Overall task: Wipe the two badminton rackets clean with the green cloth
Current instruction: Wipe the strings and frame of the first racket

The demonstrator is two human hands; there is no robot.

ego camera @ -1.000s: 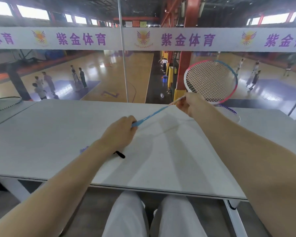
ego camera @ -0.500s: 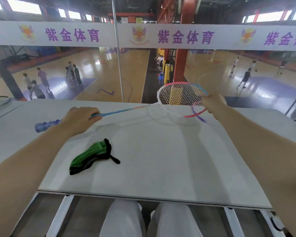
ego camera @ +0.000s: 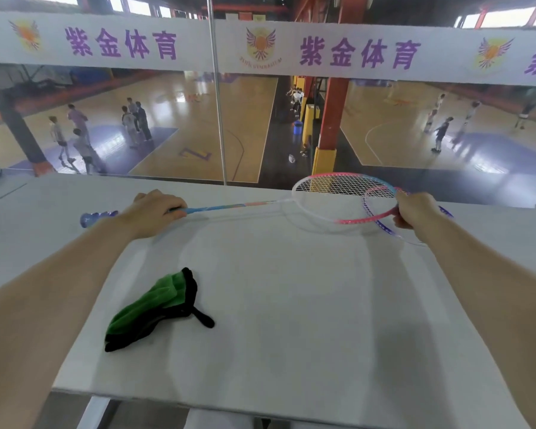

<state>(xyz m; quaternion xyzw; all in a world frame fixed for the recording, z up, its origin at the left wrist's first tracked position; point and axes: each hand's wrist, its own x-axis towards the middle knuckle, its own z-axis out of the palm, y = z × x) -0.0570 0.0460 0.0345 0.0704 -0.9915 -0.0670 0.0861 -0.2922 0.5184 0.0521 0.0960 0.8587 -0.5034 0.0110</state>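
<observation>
A single wide-angle head-worn view looks forward and down from close above the pale grey rectangular tabletop [ego camera: 291,305], whose near edge crosses the bottom; far beyond, a wooden sports hall floor [ego camera: 245,119] lies below.

The left hand [ego camera: 155,212] covers part of the pink and blue racket [ego camera: 338,196] grip, and the right hand [ego camera: 415,210] hides a stretch of its rim. The second racket [ego camera: 381,226] beneath shows only 1 part of its purple-marked frame. The people on the court [ego camera: 130,119] are too small to make out.
</observation>
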